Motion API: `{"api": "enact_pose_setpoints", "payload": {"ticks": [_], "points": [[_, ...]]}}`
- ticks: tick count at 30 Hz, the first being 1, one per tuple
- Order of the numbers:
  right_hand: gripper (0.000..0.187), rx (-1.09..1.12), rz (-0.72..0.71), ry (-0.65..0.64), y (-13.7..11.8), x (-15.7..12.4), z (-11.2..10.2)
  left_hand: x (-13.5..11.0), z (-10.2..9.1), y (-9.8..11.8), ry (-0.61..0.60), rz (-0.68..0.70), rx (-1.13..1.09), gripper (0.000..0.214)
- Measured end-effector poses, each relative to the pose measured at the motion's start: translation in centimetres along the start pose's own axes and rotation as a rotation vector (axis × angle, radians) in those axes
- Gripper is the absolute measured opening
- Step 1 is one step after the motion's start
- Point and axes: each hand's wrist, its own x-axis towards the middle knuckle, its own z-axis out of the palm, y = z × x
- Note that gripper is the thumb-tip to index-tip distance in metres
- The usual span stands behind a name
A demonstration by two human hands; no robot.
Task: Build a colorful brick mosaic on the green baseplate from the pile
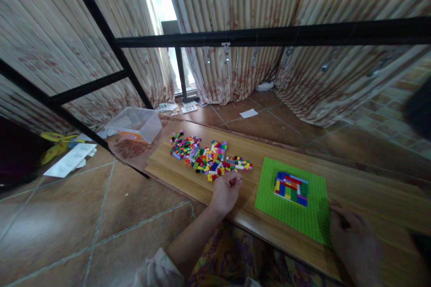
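A heap of small coloured bricks [208, 157] lies on a wooden board [188, 175]. My left hand [225, 193] rests at the near edge of the heap, fingers curled and pinched together on something too small to name. To the right lies a green baseplate [269, 193] with a flat patch of blue, red, yellow and green bricks [291, 187] built on it. My right hand [353, 237] lies at the baseplate's near right corner, its fingers curled against the edge; the grip itself is hard to see.
A clear plastic box [136, 123] stands at the board's far left end. A black metal frame [269, 36] crosses overhead before striped curtains. A white tray [70, 159] and papers [188, 108] lie on the tiled floor.
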Motion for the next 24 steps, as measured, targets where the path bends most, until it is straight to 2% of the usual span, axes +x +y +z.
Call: {"api": "enact_pose_setpoints", "payload": {"ticks": [3,7,11,14,18,21,24], "points": [[0.038,-0.063,-0.014,-0.007,0.1,0.0,0.0,0.7,-0.1,0.1,0.010,0.081,0.218,0.022],[0.038,-0.076,-0.022,-0.006,-0.1,0.0,-0.1,1.3,0.2,0.1,-0.057,0.116,0.401,0.027],[0.036,-0.058,-0.021,-0.008,-0.2,0.0,-0.2,1.3,0.6,0.0,-0.098,0.135,0.465,0.028],[0.037,-0.072,-0.008,-0.017,-0.1,-0.1,-0.2,1.2,0.1,0.2,-0.072,0.200,0.429,0.030],[0.038,-0.105,0.023,-0.034,0.2,-0.2,0.0,1.4,-2.4,0.6,0.067,0.225,0.411,0.029],[0.038,-0.100,0.027,-0.024,0.1,-0.2,0.0,2.1,-5.7,0.1,0.213,0.144,0.485,0.028],[0.037,-0.083,0.008,-0.009,-0.1,-0.1,-0.1,3.3,-9.3,-1.1,0.410,0.039,0.563,0.031]]}}
